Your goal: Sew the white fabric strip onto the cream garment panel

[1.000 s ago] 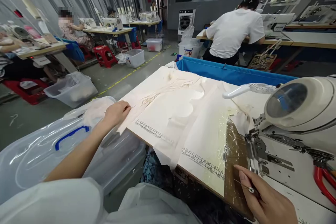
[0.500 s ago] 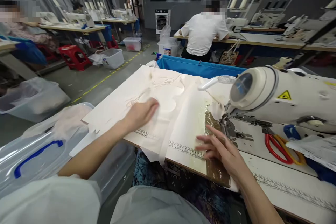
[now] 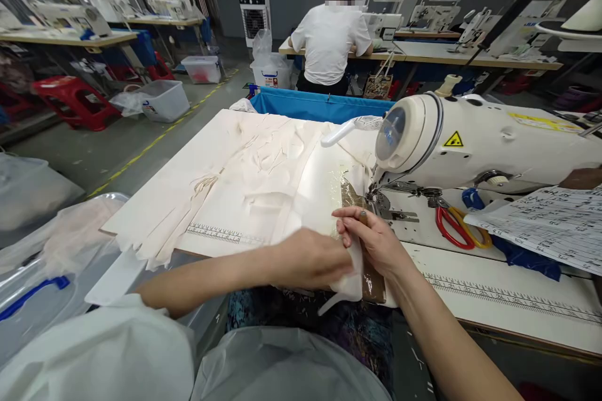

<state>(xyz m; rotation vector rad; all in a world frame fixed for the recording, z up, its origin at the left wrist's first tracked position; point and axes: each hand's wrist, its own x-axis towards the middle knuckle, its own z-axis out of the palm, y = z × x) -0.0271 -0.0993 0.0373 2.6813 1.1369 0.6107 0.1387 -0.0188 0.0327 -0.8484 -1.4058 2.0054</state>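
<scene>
My left hand (image 3: 308, 258) is closed on a small piece of cream fabric (image 3: 352, 276) at the table's front edge. My right hand (image 3: 371, 239) meets it from the right, fingers pinched on the same piece and on a thin tool, a short way in front of the needle area (image 3: 379, 199) of the white sewing machine (image 3: 470, 138). More cream fabric pieces (image 3: 249, 169) lie spread over the pale table (image 3: 155, 200) to the left.
Red-handled scissors (image 3: 454, 225) and a printed sheet (image 3: 545, 219) lie on the machine bed at right. A blue bin (image 3: 320, 106) stands behind the table; a clear lidded tub (image 3: 42, 276) sits at my left. A person in white sits beyond, back turned.
My left hand slid from the table's left edge across the fabric to the front centre. My right hand came in to meet it, and both now hold the small fabric piece.
</scene>
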